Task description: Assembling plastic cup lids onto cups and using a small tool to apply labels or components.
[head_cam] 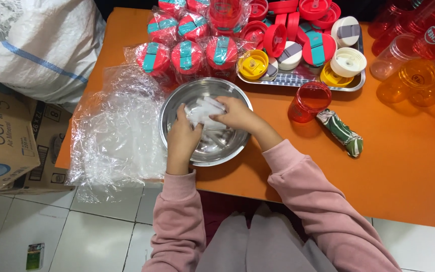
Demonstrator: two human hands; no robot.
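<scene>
White crumpled wad gripped by both left hand and right hand over steel bowl on orange table

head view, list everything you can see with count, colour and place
steel bowl: one, silver, table centre
clear plastic piece: one, whitish, in the bowl, held by both hands
plastic bags: a pile, clear, left of bowl
wrapped lids: several, red with teal, behind bowl
metal tray: one, silver, loose red, yellow and white lids on it
red tumbler: one, right of bowl
folded cloth: one, green patterned, beside tumbler
plastic tumblers: several, red and orange, far right
cardboard boxes: brown, floor left
white sack: one, top left
left hand: in bowl
right hand: in bowl
</scene>
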